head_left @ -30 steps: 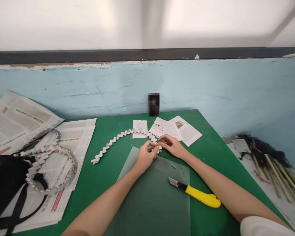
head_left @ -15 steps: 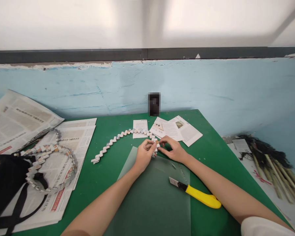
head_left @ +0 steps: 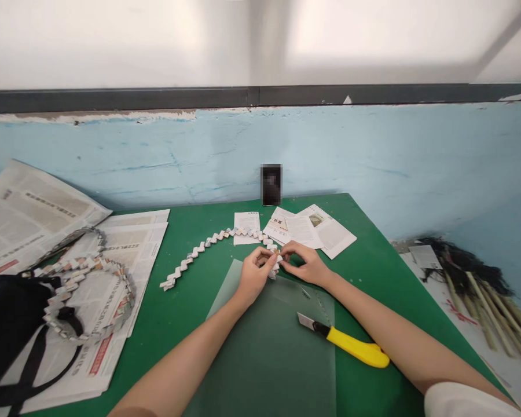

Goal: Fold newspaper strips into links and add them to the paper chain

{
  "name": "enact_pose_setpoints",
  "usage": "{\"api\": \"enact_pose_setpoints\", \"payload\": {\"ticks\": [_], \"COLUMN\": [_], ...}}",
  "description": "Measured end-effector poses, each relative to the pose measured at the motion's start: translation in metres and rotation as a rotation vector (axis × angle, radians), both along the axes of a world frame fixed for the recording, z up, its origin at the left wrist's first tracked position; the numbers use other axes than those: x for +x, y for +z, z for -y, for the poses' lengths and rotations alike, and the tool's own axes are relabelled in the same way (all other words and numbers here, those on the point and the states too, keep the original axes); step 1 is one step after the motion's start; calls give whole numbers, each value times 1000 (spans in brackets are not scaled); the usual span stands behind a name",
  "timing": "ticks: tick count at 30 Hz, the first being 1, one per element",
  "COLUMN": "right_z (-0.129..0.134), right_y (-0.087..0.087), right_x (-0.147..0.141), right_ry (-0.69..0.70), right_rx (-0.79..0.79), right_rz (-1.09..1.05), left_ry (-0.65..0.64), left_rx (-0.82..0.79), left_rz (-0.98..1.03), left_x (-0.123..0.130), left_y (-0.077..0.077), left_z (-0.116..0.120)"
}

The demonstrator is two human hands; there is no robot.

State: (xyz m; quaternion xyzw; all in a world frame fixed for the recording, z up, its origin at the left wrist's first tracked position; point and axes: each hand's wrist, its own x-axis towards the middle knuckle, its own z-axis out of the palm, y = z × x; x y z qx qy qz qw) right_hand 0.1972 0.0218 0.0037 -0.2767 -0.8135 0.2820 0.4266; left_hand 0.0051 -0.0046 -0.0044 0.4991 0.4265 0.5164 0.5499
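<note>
A zigzag chain of folded paper point(head_left: 207, 241) curves across the green table, its near right end between my hands. My left hand point(head_left: 257, 269) is closed on that end, thumb and fingers pinching it. From the other side my right hand point(head_left: 306, 263) pinches the same end with thumb and forefinger; the exact fold between the fingertips is partly hidden. Below the hands lies a translucent mat point(head_left: 269, 347). A yellow utility knife point(head_left: 358, 347) with its blade out rests on the mat's right edge, close to my right forearm.
Newspapers point(head_left: 147, 231), a coiled paper chain point(head_left: 128, 289) and a black bag point(head_left: 8, 330) occupy the left. Cut paper pieces point(head_left: 334, 231) lie at the back of the table point(head_left: 200, 202). A dark phone-like object point(head_left: 271, 185) leans on the wall. Pale stalks point(head_left: 490, 307) lie beyond the right edge.
Both hands stay at the same place on the chain, with only slight finger movement. The whole view has shifted very slightly.
</note>
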Motion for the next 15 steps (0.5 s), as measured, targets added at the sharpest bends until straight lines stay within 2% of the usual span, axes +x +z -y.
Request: {"api": "enact_pose_setpoints", "payload": {"ticks": [10, 15], "right_z": [2, 3], "right_y": [1, 1], "right_x": [-1, -1], "right_ry": [-22, -14], "right_rx": [-15, -4], "right_rz": [-1, 1], "left_ry": [-8, 9], "left_rx": [-36, -50], "left_rz": [-21, 33], "left_x": [1, 2], "left_y": [0, 3], "left_z": [0, 1]}}
